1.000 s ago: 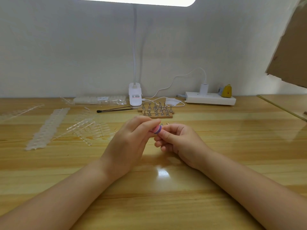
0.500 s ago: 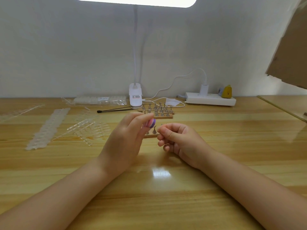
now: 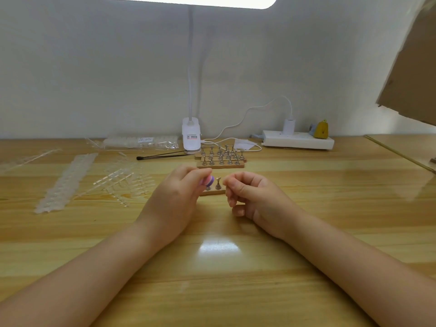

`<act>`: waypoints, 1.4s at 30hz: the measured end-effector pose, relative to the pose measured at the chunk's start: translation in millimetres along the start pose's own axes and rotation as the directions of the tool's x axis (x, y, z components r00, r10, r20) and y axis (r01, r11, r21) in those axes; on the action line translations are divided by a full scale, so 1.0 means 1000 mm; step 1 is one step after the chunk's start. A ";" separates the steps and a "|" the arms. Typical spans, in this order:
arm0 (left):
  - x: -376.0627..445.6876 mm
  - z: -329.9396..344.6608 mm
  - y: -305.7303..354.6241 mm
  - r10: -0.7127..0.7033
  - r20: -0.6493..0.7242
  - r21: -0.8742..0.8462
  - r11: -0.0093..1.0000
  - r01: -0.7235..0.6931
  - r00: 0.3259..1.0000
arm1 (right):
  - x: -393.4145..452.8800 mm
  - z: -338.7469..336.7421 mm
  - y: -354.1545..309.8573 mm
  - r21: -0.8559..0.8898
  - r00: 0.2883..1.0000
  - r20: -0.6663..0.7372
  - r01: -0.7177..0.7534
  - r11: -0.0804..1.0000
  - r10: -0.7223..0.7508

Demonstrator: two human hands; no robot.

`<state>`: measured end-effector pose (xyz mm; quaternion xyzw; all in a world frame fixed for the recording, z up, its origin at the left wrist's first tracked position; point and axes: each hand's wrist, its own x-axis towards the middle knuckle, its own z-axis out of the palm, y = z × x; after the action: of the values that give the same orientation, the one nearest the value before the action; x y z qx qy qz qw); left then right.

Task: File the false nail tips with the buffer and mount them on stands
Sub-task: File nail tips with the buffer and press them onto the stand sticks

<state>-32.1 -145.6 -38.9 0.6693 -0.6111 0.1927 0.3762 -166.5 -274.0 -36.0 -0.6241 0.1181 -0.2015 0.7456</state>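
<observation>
My left hand grips a small pink and purple buffer between thumb and fingers. My right hand sits a little to the right with its fingertips pinched together; a clear nail tip there is too small to make out. Between the two hands a short wooden base lies on the table with metal stands upright on it. Further back two longer wooden bases carry several metal stands.
Strips of clear nail tips and loose sprues lie at the left. A bag of tips, a black brush, a clip lamp and a power strip line the wall. A cardboard sheet overhangs at right.
My two hands have moved apart. The buffer went left with my left hand, away from my right fingertips, uncovering the short base and its stands between them.
</observation>
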 end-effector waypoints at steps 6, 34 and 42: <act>-0.003 -0.001 0.004 -0.024 0.131 0.254 0.967 -0.010 0.991 | 0.003 0.000 -0.001 0.129 0.992 -0.122 -0.011 0.992 0.027; -0.002 -0.004 -0.003 -0.201 -0.021 0.215 0.956 0.200 0.979 | -0.004 -0.007 0.005 -0.885 0.885 -0.191 0.032 0.464 -0.426; -0.001 0.009 -0.011 -0.378 0.154 0.124 0.924 0.362 0.913 | 0.002 -0.011 0.005 -0.989 0.895 -0.130 -0.148 -0.008 -0.426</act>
<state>-23.5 -151.4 -48.2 0.8039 -0.4943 0.0869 0.3191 -168.9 -283.8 -43.2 -0.9154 0.3090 -0.2572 0.0194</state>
